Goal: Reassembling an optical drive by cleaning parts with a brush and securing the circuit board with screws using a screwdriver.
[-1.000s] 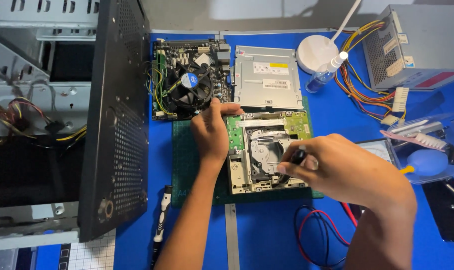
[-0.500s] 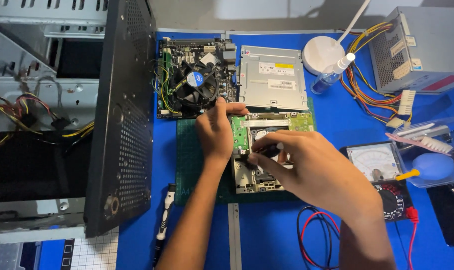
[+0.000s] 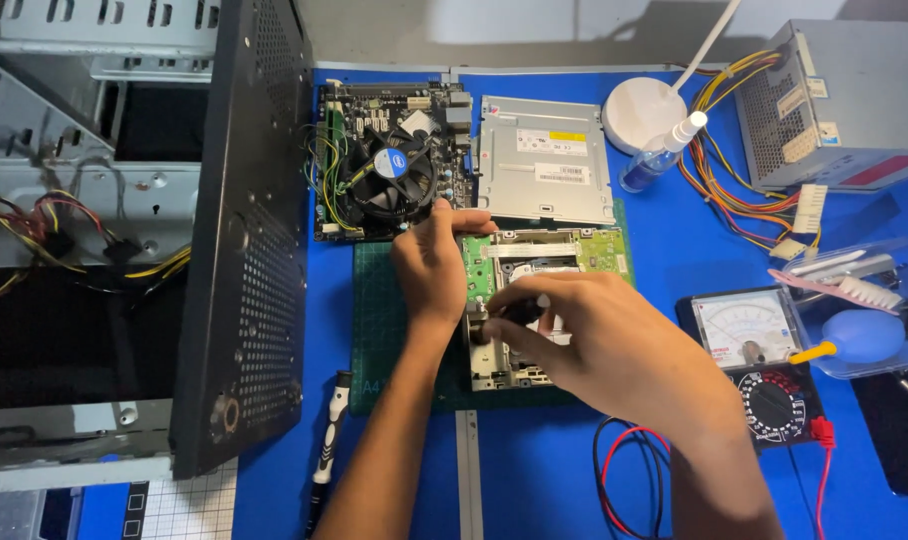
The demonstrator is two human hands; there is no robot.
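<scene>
Work piece: opened optical drive mechanism (image 3: 534, 262), cover off, green circuit board showing along its top and right edge; it lies on a dark green cutting mat (image 3: 386, 320) in the middle of the blue table (image 3: 664, 240).
Left hand (image 3: 432, 268): rests palm down on the left edge of the drive mechanism, fingers curled over its upper left corner, steadying it; nothing lifted.
Right hand (image 3: 604, 340): lies over the centre of the mechanism, fingers bent and pinched on a small dark tool (image 3: 496, 318) whose tip meets the left part of the drive; how much of the tool sits inside the hand cannot be told.
Behind the mat, left: motherboard (image 3: 389, 160) with round black cooling fan and yellow and green wires.
Behind the mat, right: silver drive cover (image 3: 546, 160), flat, touching the mat's far edge.
Far left: open grey computer case (image 3: 84, 230) with a black perforated side panel (image 3: 249, 230) standing upright beside it.
Far right, rear: grey power supply (image 3: 844, 100) with a bundle of coloured cables.
Rear centre: white round lamp base (image 3: 644, 110) and a small clear spray bottle (image 3: 659, 155) leaning next to it.
Right of the hands: analogue multimeter (image 3: 759, 350), its red and black leads (image 3: 624, 470) looped on the table near the right forearm.
Right edge: blue air blower (image 3: 859, 335) and a brush in a clear tray.
Front left of the mat: black screwdriver (image 3: 329, 430) lying on the table.
</scene>
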